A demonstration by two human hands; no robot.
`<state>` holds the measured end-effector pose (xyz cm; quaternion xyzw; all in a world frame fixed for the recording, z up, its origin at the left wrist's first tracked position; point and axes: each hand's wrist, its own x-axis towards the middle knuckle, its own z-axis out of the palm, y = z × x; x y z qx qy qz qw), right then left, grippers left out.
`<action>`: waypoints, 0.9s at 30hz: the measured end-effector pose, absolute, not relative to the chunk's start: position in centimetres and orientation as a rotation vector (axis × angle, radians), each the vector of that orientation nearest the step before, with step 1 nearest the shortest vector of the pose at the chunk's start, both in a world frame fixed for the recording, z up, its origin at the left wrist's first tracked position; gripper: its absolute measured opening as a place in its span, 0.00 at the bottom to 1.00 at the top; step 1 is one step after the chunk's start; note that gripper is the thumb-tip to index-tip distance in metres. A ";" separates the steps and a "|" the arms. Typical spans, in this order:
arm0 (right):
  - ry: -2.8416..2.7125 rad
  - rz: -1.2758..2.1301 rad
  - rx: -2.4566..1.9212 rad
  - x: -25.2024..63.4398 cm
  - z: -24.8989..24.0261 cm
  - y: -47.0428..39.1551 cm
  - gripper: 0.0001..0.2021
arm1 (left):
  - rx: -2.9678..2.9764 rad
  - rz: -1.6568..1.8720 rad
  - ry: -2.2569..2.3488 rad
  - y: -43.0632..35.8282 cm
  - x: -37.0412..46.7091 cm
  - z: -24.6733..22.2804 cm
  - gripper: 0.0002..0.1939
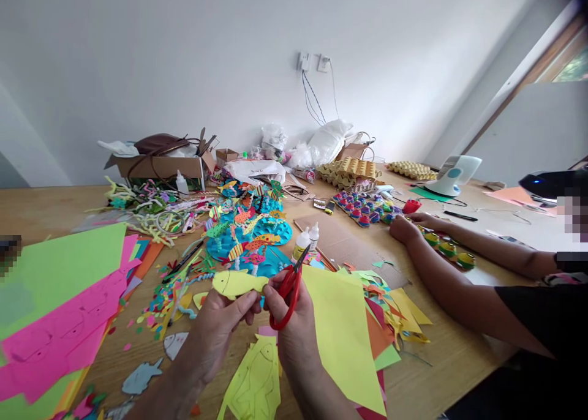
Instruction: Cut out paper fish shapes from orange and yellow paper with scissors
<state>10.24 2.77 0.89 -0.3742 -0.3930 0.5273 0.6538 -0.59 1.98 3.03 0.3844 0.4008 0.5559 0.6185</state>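
My left hand (225,319) pinches a yellow paper fish (236,283) from below, between thumb and fingers. My right hand (294,307) holds red-handled scissors (288,300), their dark blades pointing up and away to the right. Its thumb and fingers also meet the fish at the tail end. Between my wrists lies a yellow paper piece (257,377) with fish outlines drawn on it. A large yellow sheet (342,334) rests just right of my right hand. Left of my left forearm are a white paper fish (176,345) and a grey-blue one (141,377).
Blue bases with colourful paper fish (271,258) stand ahead, near white glue bottles (302,242). Pink (68,334) and green sheets (59,261) lie left; paper scraps (386,310) lie right. At the right, a co-worker's hands (407,227) touch painted egg-carton cups (443,247).
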 end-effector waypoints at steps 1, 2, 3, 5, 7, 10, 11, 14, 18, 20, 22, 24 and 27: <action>-0.910 1.195 -0.854 10.1 1.0 2.8 0.09 | 0.885 1.288 0.935 2.0 -0.6 3.0 0.06; -0.927 1.204 -0.853 10.1 1.2 2.8 0.09 | 0.884 1.299 0.949 2.0 -0.6 3.0 0.06; -0.946 1.219 -0.851 10.1 1.3 2.8 0.10 | 0.888 1.306 0.961 2.0 -0.7 3.0 0.06; -0.998 1.231 -0.858 10.3 1.7 2.7 0.11 | 0.905 1.315 0.980 2.2 -0.9 3.0 0.07; -1.089 1.206 -0.914 10.7 2.1 2.4 0.10 | 0.908 1.330 0.996 2.3 -1.2 3.2 0.07; -1.280 1.216 -0.992 11.5 2.7 1.1 0.11 | 0.892 1.371 1.010 2.5 -1.8 3.5 0.07; -1.361 1.249 -0.987 11.7 2.7 0.6 0.13 | 0.888 1.386 1.012 2.5 -1.9 3.6 0.07; -1.527 1.308 -1.001 11.6 2.6 -0.8 0.14 | 0.860 1.421 1.005 2.5 -2.1 3.7 0.07; -1.548 1.396 -1.055 10.9 1.9 -1.4 0.13 | 0.814 1.451 1.007 2.3 -2.1 3.7 0.06; -1.534 1.412 -1.076 10.8 1.6 -1.3 0.13 | 0.815 1.453 1.016 2.3 -2.0 3.7 0.06; -1.524 1.414 -1.091 10.8 1.4 -1.1 0.13 | 0.823 1.455 1.016 2.3 -1.9 3.8 0.06; -1.516 1.419 -1.088 10.9 1.4 -1.0 0.13 | 0.816 1.463 1.008 2.2 -1.8 3.8 0.06; -1.507 1.413 -1.074 10.8 1.3 -0.9 0.13 | 0.775 1.475 1.001 2.1 -1.7 3.8 0.06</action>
